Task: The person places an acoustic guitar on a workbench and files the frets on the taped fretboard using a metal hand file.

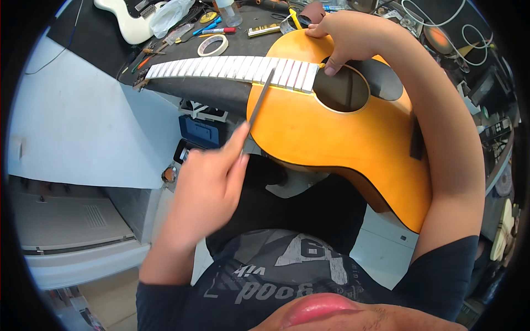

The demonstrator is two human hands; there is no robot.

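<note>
An orange acoustic guitar (pixel 342 143) lies across the front of the bench, its neck pointing left and its fretboard (pixel 226 69) covered in white strips between the frets. My left hand (pixel 212 187), slightly blurred, grips a thin dark metal file (pixel 259 102), which slants up over the body's edge onto the fretboard. My right hand (pixel 345 41) holds the upper part of the guitar body, thumb beside the soundhole and near the fretboard's end, with my forearm draped over the body's right side. A dark pickguard sits right of the soundhole, partly hidden by that arm.
The dark bench (pixel 94 44) carries a white electric guitar body (pixel 127 25), a tape roll (pixel 214 45), a plastic bag (pixel 168 16), markers and several small tools. An open blue toolbox (pixel 199 132) sits below the neck. A white panel (pixel 83 132) stands left; cluttered gear lines the right.
</note>
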